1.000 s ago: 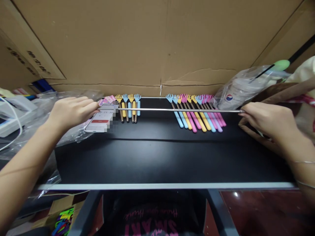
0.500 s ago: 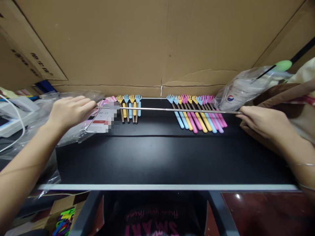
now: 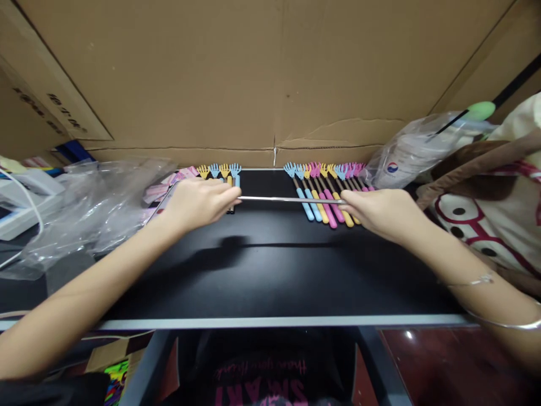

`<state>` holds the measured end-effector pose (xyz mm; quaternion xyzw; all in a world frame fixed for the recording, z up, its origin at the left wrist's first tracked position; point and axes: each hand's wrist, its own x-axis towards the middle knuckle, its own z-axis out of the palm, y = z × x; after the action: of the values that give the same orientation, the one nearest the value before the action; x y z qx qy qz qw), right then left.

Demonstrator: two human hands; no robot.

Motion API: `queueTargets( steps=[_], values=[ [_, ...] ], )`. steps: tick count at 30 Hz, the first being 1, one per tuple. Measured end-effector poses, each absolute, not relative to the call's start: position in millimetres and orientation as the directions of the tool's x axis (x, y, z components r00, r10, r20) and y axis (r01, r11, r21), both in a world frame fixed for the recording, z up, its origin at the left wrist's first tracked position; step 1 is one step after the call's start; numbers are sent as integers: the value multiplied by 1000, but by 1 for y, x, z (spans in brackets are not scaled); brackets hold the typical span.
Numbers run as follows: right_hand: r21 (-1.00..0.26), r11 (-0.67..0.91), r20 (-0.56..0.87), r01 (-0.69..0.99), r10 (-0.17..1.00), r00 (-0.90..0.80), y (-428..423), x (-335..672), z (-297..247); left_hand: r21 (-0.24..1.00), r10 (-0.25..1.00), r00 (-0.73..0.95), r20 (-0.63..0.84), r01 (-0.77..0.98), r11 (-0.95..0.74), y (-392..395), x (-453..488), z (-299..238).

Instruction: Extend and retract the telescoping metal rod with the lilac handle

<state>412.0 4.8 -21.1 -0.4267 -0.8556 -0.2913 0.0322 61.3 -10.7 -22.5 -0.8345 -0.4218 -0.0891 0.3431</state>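
Between my two hands stretches a thin metal telescopic rod (image 3: 291, 199), held level above the black table (image 3: 270, 282). My left hand (image 3: 196, 203) is closed round its left end, and my right hand (image 3: 378, 213) grips the right end; both ends are hidden in the fingers. Behind my right hand lies a slanting row of back scratchers (image 3: 315, 194) with hand-shaped heads and blue, yellow, pink and purple handles. Past my left hand, several yellow and blue back scratchers (image 3: 225, 171) show mostly by their heads. A phone (image 3: 163, 206) is largely covered by that hand.
Clear plastic bags (image 3: 97, 197) spread over the left side, near a white device (image 3: 25, 203). At right stand a bagged cup (image 3: 399, 163) and a cloth bag (image 3: 477, 225). Cardboard (image 3: 190, 73) walls the back. Below left, a box (image 3: 103, 358) contains colourful pieces.
My hands have come toward each other, and the stretch of rod between them is much shorter. My left hand now covers much of the phone and the left back scratchers.
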Motion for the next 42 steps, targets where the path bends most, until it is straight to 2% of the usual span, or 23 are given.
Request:
queueTargets(
  steps=[4,12,18,23,26,31,33,36,39,42],
  values=[
    [442,528,347,725,645,-681,-6,382,-18,-416,628,630,457,775,-475,-19,94,-30],
    [452,534,351,715,630,-693,-14,379,-16,-371,678,582,449,812,-451,-35,100,-32],
    [427,593,316,682,609,-727,-31,338,-24,-299,617,629,473,773,-559,-42,133,-35],
    [416,590,309,692,625,-717,-28,326,-28,-260,624,633,458,766,-587,-36,137,-39],
    [427,585,357,690,592,-723,-26,329,-31,-307,592,664,456,742,-596,-35,133,-36],
    [463,558,414,689,551,-725,-22,345,-29,-454,493,727,478,685,-570,-32,115,-27],
    [454,543,402,706,583,-706,-13,365,-27,-506,490,729,479,685,-524,-28,98,-24],
    [406,606,270,685,636,-723,8,412,-23,-583,519,726,452,681,-444,-21,61,-20],
    [433,493,244,755,741,-625,24,466,-19,-638,529,714,459,679,-362,-15,14,-19],
    [432,383,283,816,802,-526,28,508,-17,-676,597,661,455,693,-253,-13,-26,-19]
  ],
)
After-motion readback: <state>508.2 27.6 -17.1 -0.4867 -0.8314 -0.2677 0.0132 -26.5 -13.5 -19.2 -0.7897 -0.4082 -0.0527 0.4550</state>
